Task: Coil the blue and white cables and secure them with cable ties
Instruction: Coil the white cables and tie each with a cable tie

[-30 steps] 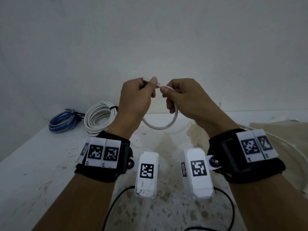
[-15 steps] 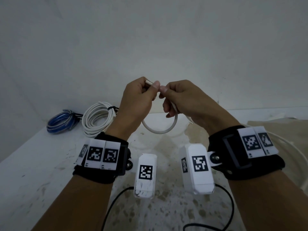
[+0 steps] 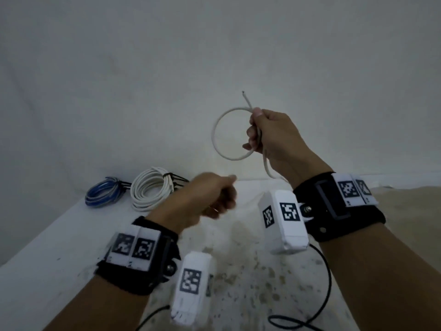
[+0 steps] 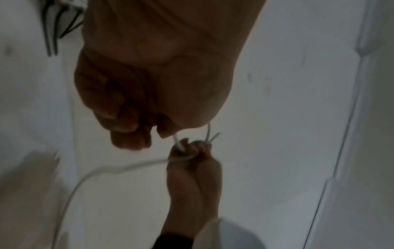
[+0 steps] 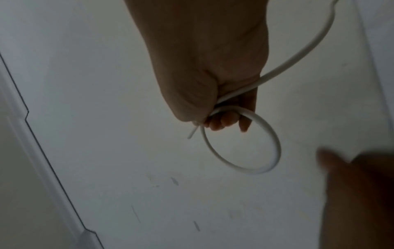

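Observation:
My right hand (image 3: 256, 130) is raised above the table and grips a white cable (image 3: 216, 137) where a single round loop crosses itself. The cable's cut end sticks up past the thumb, and the rest trails down to the right. The right wrist view shows the same loop (image 5: 275, 143) hanging under the curled fingers (image 5: 221, 121). My left hand (image 3: 214, 199) is lower and to the left, blurred, with fingers curled; nothing shows in it. A coiled blue cable (image 3: 105, 195) and a coiled white cable (image 3: 152, 189), each bound with black ties, lie at the back left.
The white table (image 3: 47, 247) is stained in the middle and ends at a plain wall. A beige sheet (image 3: 405, 211) covers its right side. Black leads (image 3: 327, 283) from the wrist cameras loop near the front edge.
My left hand has let go of the cable and dropped down toward the table. The right hand alone now holds the loop, lifted higher and turned upright.

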A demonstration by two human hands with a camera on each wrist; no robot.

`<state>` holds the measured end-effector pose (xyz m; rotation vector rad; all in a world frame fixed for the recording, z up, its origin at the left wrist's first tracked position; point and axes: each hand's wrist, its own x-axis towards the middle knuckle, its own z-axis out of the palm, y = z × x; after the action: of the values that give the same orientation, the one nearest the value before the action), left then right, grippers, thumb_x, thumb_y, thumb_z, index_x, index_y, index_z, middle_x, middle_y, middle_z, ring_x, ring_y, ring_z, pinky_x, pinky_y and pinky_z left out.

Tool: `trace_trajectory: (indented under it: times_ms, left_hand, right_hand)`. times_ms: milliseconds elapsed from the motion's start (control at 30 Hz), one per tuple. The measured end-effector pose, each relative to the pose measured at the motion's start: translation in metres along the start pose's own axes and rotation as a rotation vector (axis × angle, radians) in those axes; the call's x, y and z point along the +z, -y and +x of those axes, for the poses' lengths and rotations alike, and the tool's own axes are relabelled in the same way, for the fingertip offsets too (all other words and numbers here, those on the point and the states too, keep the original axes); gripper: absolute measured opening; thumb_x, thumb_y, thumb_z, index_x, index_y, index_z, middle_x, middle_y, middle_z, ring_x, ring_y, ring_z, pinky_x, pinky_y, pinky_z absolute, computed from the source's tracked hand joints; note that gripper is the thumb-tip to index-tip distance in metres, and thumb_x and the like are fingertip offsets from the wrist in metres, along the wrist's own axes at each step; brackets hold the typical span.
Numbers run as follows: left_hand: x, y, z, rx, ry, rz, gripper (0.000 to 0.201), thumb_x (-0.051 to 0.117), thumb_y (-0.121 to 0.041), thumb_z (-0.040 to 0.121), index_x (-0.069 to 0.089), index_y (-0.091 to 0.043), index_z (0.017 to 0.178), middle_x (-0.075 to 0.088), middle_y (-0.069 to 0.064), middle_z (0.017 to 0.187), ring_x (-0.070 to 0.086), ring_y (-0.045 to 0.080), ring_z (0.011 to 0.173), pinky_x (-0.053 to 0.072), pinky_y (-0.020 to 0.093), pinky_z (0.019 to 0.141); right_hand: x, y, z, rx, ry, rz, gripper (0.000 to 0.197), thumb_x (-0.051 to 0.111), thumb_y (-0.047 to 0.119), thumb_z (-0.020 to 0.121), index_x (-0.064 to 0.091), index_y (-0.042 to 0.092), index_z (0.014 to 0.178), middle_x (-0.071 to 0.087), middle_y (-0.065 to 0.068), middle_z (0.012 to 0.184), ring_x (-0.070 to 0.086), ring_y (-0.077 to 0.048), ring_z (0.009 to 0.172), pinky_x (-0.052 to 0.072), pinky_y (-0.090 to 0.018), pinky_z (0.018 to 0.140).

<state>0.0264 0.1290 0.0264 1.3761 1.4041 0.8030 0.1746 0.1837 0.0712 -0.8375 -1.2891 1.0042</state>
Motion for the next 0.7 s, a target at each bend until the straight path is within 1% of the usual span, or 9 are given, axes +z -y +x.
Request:
trace_trajectory:
  times_ms: [100,167,233,333,367,433,500,600,700]
  left_hand:
    - [0.034,-0.009,-0.008,-0.086,0.362,-0.331,0.072,0.033,-0.065,0.096,0.066,-0.001,0.102,0.066,0.016,0.092,0.062,0.027,0.082,0.05,0.035,0.077]
    - [0.047,-0.025,-0.005,-0.133,0.463,-0.629,0.085,0.027,-0.069,0.095,0.062,0.008,0.106,0.066,0.022,0.096,0.061,0.028,0.088,0.051,0.035,0.087]
    - [0.055,-0.045,-0.003,-0.201,0.368,-0.981,0.073,0.031,-0.055,0.101,0.055,0.013,0.109,0.067,0.026,0.083,0.06,0.023,0.081,0.055,0.03,0.085]
    - [0.063,-0.072,-0.008,-0.175,0.093,-1.298,0.028,0.04,-0.015,0.103,0.046,0.008,0.12,0.065,0.032,0.094,0.064,0.035,0.079,0.058,0.046,0.058]
    - [0.067,-0.078,-0.011,-0.153,0.024,-1.313,0.021,0.04,-0.006,0.101,0.05,0.007,0.114,0.064,0.028,0.096,0.064,0.035,0.077,0.058,0.047,0.05]
    - [0.075,-0.085,-0.021,-0.087,-0.078,-1.27,0.016,0.04,0.004,0.098,0.055,0.007,0.094,0.062,0.021,0.08,0.062,0.031,0.066,0.055,0.037,0.038]
    - [0.085,-0.088,-0.033,-0.014,-0.099,-1.183,0.02,0.041,0.007,0.098,0.054,0.004,0.082,0.061,0.018,0.067,0.062,0.028,0.059,0.056,0.031,0.041]
    - [0.098,-0.091,-0.049,0.086,-0.12,-0.998,0.021,0.043,0.011,0.095,0.053,0.001,0.08,0.058,0.016,0.072,0.063,0.025,0.064,0.059,0.028,0.051]
    - [0.097,-0.097,-0.057,0.158,-0.179,-0.848,0.022,0.043,0.014,0.092,0.055,0.0,0.079,0.056,0.013,0.07,0.062,0.022,0.057,0.058,0.025,0.05]
  right_hand:
    - [0.006,0.034,-0.011,-0.008,-0.08,0.114,0.032,0.04,0.025,0.106,0.052,0.012,0.079,0.049,-0.001,0.058,0.044,-0.012,0.045,0.056,-0.028,0.058]
    - [0.005,0.049,-0.022,-0.026,-0.141,0.137,0.033,0.04,0.025,0.106,0.052,0.012,0.079,0.047,-0.002,0.058,0.043,-0.013,0.046,0.055,-0.029,0.057]
    - [-0.001,0.059,-0.033,-0.054,-0.205,0.127,0.033,0.04,0.025,0.106,0.052,0.012,0.078,0.046,-0.002,0.057,0.042,-0.013,0.045,0.054,-0.029,0.056]
    - [-0.016,0.069,-0.047,-0.092,-0.305,0.095,0.034,0.04,0.025,0.105,0.052,0.012,0.076,0.044,-0.003,0.058,0.041,-0.013,0.048,0.052,-0.027,0.054]
    - [-0.022,0.072,-0.05,-0.098,-0.336,0.094,0.035,0.04,0.025,0.105,0.052,0.012,0.075,0.043,-0.003,0.059,0.041,-0.014,0.05,0.052,-0.027,0.054]
    - [-0.035,0.078,-0.054,-0.093,-0.394,0.114,0.035,0.04,0.026,0.105,0.052,0.012,0.075,0.042,-0.004,0.061,0.04,-0.016,0.052,0.051,-0.028,0.053]
    - [-0.05,0.084,-0.056,-0.078,-0.451,0.15,0.036,0.04,0.027,0.106,0.052,0.012,0.076,0.042,-0.005,0.064,0.04,-0.016,0.053,0.051,-0.028,0.054]
    - [-0.066,0.087,-0.06,-0.063,-0.509,0.181,0.036,0.04,0.028,0.106,0.053,0.012,0.077,0.041,-0.005,0.065,0.039,-0.016,0.054,0.051,-0.028,0.054]
    - [-0.068,0.082,-0.065,-0.096,-0.529,0.116,0.036,0.04,0.028,0.105,0.053,0.012,0.076,0.041,-0.005,0.066,0.041,-0.015,0.055,0.052,-0.028,0.056]
